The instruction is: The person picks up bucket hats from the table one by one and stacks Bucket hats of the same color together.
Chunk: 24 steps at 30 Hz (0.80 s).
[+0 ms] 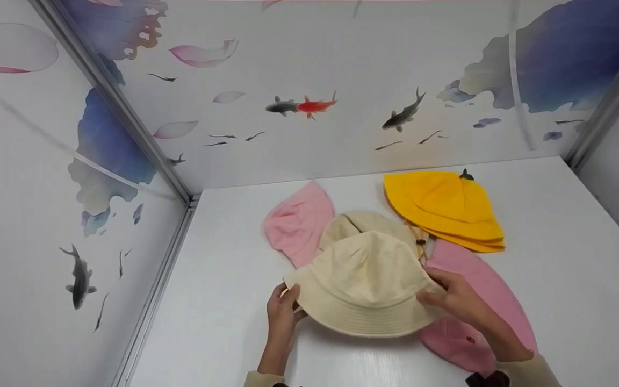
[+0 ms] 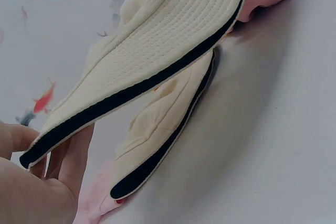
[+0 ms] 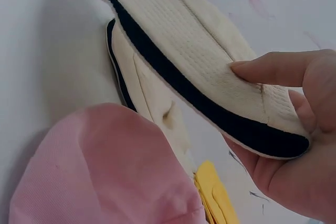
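A cream bucket hat (image 1: 368, 269) with a stitched brim is held up by both hands, crown upward. My left hand (image 1: 283, 309) pinches the left end of its brim, thumb on top and fingers beneath. On the opposite end my right hand (image 1: 457, 298) grips the brim the same way. Both wrist views show the brim's dark underside edge, as in the left wrist view of the hat (image 2: 152, 51). Behind and partly hidden by it lies a second cream hat (image 1: 366, 220), which has a cord with a dark toggle (image 1: 421, 242).
Folded yellow hats (image 1: 444, 207) with a green leaf tip lie at the back right. A light pink hat (image 1: 301, 220) is at the back left. Under my right forearm is a darker pink hat (image 1: 495, 290) with a small ladybug patch. Printed panels (image 1: 342, 54) wall the white table (image 1: 213, 301).
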### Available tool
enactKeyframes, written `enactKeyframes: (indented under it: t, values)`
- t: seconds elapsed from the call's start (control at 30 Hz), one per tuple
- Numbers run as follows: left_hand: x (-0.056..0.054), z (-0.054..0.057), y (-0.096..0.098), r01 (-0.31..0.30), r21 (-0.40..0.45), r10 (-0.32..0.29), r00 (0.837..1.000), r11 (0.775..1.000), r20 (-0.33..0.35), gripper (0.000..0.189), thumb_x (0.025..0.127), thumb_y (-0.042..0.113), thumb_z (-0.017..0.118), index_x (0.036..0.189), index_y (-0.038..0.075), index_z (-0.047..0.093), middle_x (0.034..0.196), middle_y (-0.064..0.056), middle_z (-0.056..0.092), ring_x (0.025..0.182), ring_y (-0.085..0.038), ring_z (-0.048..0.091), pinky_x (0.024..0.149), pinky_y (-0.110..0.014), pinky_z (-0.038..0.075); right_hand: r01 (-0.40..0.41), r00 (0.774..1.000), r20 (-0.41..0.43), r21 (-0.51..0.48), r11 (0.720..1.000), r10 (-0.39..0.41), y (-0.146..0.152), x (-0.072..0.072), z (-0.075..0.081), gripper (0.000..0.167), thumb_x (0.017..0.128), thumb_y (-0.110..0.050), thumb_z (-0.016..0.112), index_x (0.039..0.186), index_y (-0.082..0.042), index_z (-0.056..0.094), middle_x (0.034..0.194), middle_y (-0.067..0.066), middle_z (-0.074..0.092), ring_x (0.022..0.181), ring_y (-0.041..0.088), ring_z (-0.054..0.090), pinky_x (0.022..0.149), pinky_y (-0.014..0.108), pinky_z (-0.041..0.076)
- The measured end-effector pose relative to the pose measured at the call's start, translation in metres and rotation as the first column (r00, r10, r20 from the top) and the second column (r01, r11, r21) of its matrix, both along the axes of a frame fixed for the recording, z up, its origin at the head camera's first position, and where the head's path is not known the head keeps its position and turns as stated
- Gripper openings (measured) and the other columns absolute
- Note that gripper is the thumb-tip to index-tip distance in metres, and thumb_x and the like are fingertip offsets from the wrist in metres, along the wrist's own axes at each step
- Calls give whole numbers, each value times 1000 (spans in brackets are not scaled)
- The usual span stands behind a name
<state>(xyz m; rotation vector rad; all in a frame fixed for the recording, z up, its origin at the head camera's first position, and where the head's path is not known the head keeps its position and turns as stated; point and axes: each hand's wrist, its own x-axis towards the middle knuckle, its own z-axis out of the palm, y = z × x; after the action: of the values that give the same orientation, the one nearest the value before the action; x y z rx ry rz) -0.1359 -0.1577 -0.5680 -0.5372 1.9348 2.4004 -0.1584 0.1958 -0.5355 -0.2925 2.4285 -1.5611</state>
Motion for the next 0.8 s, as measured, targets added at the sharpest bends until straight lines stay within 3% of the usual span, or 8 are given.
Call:
enactKeyframes:
  t: [0.17, 0.33, 0.53, 0.8]
  values:
    - [2, -6, 2, 33, -2, -33, 999, 999, -2, 54, 99, 19, 61, 143, -3, 39, 117, -11, 70, 88, -12, 70, 71, -31, 60, 116, 992, 51, 54, 992, -119, 6, -3, 3, 54, 89, -24, 76, 135, 0, 60, 129, 19, 66, 97, 20, 60, 78, 17, 53]
    - [4, -9, 5, 73, -13, -73, 997, 997, -12, 61, 93, 11, 68, 144, -4, 38, 122, -20, 68, 87, -15, 71, 71, -35, 62, 192, 976, 98, 30, 981, -194, 14, -3, 4, 57, 88, -27, 77, 135, 0, 60, 122, 16, 69, 84, 15, 63, 71, 22, 56]
    - [4, -16, 10, 95, -105, -94, 996, 990, 13, 59, 89, 9, 70, 141, -6, 47, 118, -19, 70, 87, -15, 71, 71, -38, 63, 219, 966, 141, 6, 976, -217, 21, -1, 5, 59, 88, -27, 78, 136, 1, 59, 116, 13, 72, 80, 15, 65, 70, 26, 58]
    - [4, -25, 12, 114, -212, -97, 991, 970, 90, 54, 86, 6, 71, 135, -7, 55, 115, -19, 70, 90, -15, 70, 72, -33, 61, 221, 961, 165, 39, 975, -224, 25, 2, 0, 60, 88, -29, 77, 138, -2, 58, 126, 16, 69, 88, 17, 63, 75, 24, 57]
